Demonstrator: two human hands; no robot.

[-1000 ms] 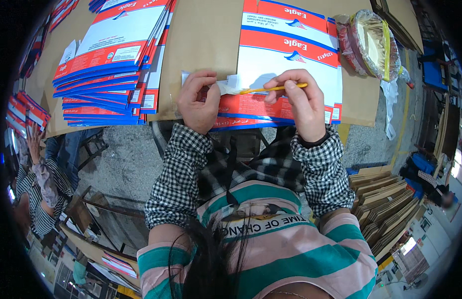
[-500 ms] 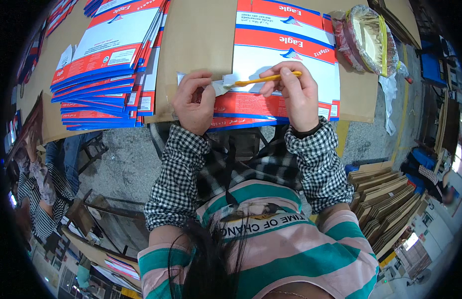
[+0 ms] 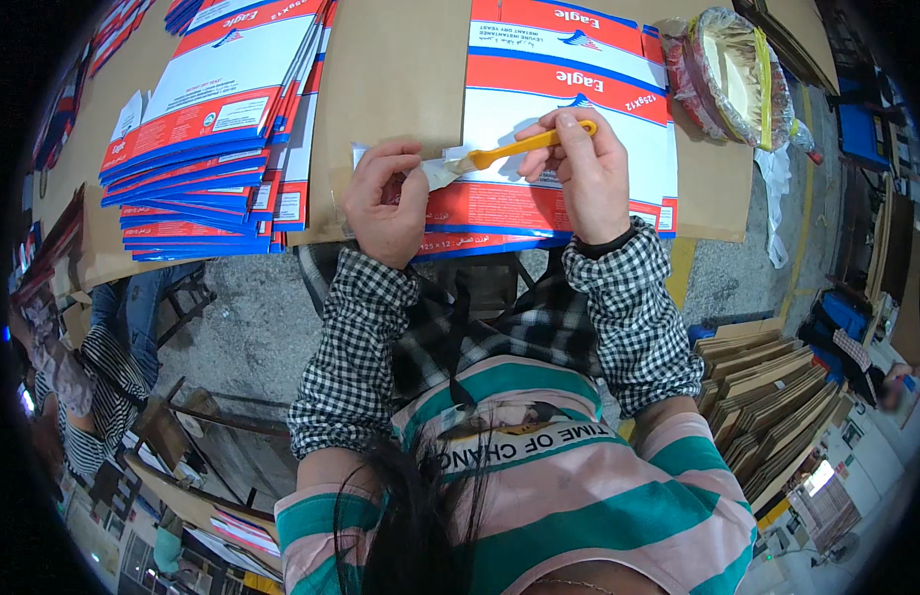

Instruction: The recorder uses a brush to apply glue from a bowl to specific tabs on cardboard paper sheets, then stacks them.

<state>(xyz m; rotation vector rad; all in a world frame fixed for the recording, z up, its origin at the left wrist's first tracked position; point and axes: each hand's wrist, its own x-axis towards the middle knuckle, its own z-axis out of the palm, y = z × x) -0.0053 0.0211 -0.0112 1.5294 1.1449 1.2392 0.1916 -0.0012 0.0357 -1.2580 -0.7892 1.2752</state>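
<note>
In my right hand (image 3: 591,178) is a small brush with a yellow handle (image 3: 524,148), pinched between thumb and fingers. The brush's pale tip (image 3: 463,165) touches or hovers just over a narrow white flap (image 3: 438,176) at the left edge of a flat printed carton (image 3: 539,205). My left hand (image 3: 388,203) is curled over that flap's other end, thumb and fingers bent in; its grip is partly hidden. More flat red, white and blue cartons (image 3: 569,74) lie overlapped beyond, flaps toward the left.
A tall stack of flat cartons (image 3: 207,99) stands at the left on brown cardboard (image 3: 385,69). At the right, a plastic-wrapped bowl (image 3: 735,79) of whitish paste has a yellow band across it. Cardboard sheets (image 3: 767,397) lean at the lower right. A person in stripes (image 3: 108,392) is at the far left.
The brush has swung slightly, its handle now angled up more to the right and its tip a little nearer the flap's edge. My left hand stays almost still.
</note>
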